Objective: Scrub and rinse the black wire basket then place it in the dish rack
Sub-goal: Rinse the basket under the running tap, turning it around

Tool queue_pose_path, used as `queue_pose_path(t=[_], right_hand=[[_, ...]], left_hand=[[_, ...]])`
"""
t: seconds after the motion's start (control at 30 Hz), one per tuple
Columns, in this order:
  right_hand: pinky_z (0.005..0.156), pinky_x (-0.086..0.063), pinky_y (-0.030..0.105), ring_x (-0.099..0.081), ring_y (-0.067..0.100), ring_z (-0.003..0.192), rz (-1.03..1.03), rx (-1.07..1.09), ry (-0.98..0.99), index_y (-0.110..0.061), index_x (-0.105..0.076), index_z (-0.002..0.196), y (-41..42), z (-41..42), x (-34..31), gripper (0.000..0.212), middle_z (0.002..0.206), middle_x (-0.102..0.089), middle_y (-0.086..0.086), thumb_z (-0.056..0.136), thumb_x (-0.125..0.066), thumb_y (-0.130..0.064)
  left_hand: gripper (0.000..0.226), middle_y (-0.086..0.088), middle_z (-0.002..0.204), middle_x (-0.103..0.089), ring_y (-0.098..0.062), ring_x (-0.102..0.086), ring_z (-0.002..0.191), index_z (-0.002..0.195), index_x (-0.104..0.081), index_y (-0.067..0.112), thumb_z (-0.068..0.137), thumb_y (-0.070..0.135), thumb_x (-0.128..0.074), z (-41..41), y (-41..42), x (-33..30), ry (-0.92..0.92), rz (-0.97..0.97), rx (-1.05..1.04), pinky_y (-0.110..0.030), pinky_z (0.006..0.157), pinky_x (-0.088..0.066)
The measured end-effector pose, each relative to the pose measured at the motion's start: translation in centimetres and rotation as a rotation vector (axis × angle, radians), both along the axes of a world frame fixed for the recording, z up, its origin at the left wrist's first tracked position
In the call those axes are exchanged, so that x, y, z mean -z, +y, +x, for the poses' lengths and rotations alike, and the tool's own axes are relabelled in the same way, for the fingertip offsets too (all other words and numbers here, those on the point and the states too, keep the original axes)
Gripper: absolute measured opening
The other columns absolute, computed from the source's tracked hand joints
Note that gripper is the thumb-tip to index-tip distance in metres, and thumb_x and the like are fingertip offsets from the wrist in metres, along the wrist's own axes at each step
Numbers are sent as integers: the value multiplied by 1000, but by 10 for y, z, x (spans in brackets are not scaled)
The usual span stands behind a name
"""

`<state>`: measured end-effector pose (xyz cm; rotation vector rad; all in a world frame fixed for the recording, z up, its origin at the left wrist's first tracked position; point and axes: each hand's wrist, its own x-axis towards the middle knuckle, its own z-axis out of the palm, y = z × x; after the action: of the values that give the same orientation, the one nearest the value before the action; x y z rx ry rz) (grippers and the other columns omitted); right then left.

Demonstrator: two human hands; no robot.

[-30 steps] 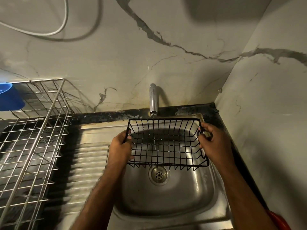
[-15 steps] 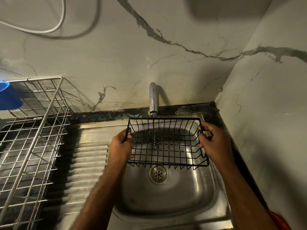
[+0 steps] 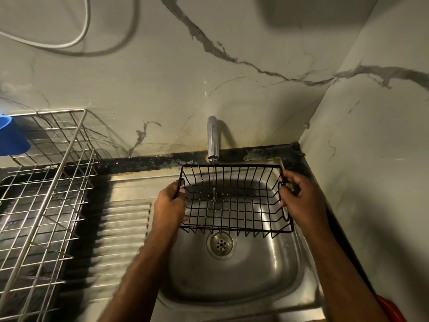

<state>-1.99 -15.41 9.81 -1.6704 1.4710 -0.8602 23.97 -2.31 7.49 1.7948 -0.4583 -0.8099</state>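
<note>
Here, nearest the viewer, the stainless-steel sink basin shows its round drain. Above it, the left hand and right hand each grip one short end of the black rectangular wire basket, held open side up under a thin stream from the chrome tap. Far left stands the silver wire dish rack.

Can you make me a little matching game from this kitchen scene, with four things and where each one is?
Things:
1. basket
2. tap
3. dish rack
4. drain

Places:
A. bottom of the sink
B. far left, on the counter
C. against the back wall
D. held by both hands under the water

Pairs: 1-D, 2-C, 3-B, 4-A
</note>
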Motion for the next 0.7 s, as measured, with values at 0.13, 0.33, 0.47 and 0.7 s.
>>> queue_pose_path(t=[0.13,0.33,0.47,0.7], right_hand=[[79,-61,45,-71,23,88,-6,10,-5,-23,-63,129,0,-2,-1,42,113,-70,-2,89,-65,-11],[75,-61,47,-70,20,83,-19,42,-10,-27,-64,124,0,-5,-1,39,105,-70,-7,88,-66,-12],[69,-62,47,-70,19,80,-42,80,-38,-31,-64,121,-2,-9,1,33,103,-70,-7,91,-66,-17],[52,-59,34,-67,21,65,-53,82,-66,-25,-63,123,-2,-9,0,30,104,-70,0,94,-64,-17]], left_hand=[[24,-8,97,-67,-22,-60,82,127,-64,21,108,20,-49,-4,-1,-3,-8,-6,4,-32,58,-50],[28,-13,108,-68,-22,-60,87,132,-63,20,108,20,-49,-9,-4,-3,-22,1,18,-31,58,-52],[27,-13,106,-70,-20,-60,85,129,-66,20,108,20,-50,-12,-4,-3,-12,3,24,-32,58,-52],[29,-12,107,-69,-19,-60,84,132,-64,21,107,18,-50,-13,-4,-4,-4,12,17,-31,56,-51]])
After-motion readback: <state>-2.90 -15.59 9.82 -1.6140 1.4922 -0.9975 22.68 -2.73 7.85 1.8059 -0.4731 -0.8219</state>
